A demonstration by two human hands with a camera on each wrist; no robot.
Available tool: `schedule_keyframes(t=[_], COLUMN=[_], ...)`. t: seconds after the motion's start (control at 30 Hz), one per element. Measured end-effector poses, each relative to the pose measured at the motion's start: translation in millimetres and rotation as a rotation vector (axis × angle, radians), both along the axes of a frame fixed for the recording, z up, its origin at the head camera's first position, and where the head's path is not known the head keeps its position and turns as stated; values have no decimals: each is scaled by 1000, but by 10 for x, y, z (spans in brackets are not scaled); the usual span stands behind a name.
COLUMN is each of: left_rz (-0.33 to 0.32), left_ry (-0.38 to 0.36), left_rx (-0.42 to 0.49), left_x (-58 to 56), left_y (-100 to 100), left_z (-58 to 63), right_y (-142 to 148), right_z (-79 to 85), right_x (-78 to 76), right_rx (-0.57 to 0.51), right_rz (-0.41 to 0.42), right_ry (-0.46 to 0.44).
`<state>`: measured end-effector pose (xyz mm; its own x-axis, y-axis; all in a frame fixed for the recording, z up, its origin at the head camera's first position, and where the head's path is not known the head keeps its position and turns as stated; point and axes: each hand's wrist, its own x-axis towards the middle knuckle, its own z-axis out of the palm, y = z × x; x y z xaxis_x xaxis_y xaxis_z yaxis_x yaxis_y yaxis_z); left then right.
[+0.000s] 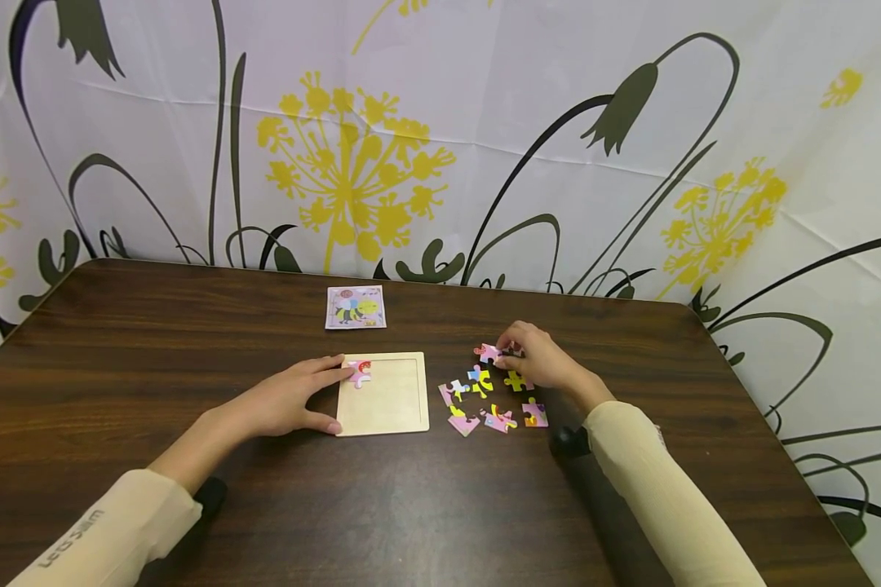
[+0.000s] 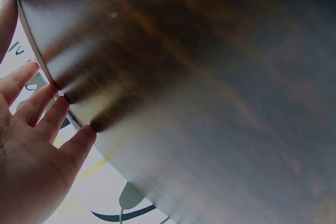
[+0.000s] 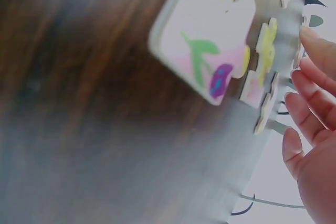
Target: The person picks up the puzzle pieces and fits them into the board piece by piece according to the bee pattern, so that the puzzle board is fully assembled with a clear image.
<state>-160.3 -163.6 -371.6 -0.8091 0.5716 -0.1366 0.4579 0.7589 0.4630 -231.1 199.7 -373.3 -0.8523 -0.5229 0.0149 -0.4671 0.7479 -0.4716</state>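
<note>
My left hand point(image 1: 294, 395) lies along the left side of a pale wooden puzzle tray point(image 1: 389, 408), fingers extended over its upper left corner and the thumb at its lower left edge. A pink and red puzzle piece point(image 1: 360, 374) sits in the tray's upper left corner, beside the fingertips. In the left wrist view the left hand point(image 2: 37, 145) has its fingers spread, tips at the tabletop. To the right of the tray, my right hand point(image 1: 539, 355) pinches a pink puzzle piece point(image 1: 489, 353) between thumb and fingers, low over the table. The right wrist view shows this hand point(image 3: 320, 129) at the right edge.
Several loose puzzle pieces point(image 1: 480, 381) lie between the tray and the right hand, one corner piece point(image 1: 535, 413) nearest the right wrist. A bee picture card point(image 1: 356, 308) lies behind the tray on the dark wooden table point(image 1: 191, 326). A flower-patterned curtain point(image 1: 521, 122) hangs behind.
</note>
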Motion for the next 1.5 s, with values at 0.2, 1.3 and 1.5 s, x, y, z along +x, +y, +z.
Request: schedule_keyframes(t=[0.2, 1.3, 1.5], left_rz=[0, -6, -7], left_ry=[-2, -1, -5], left_rx=[-7, -18, -14], left_x=[-3, -2, 0], left_y=[1, 9, 12], left_z=[1, 14, 18], right_y=[-54, -956, -1145], right_z=[45, 94, 90], right_x=[4, 38, 79], right_rx=[-46, -59, -5], right_rz=[15, 207, 223], right_ry=[-13, 13, 14])
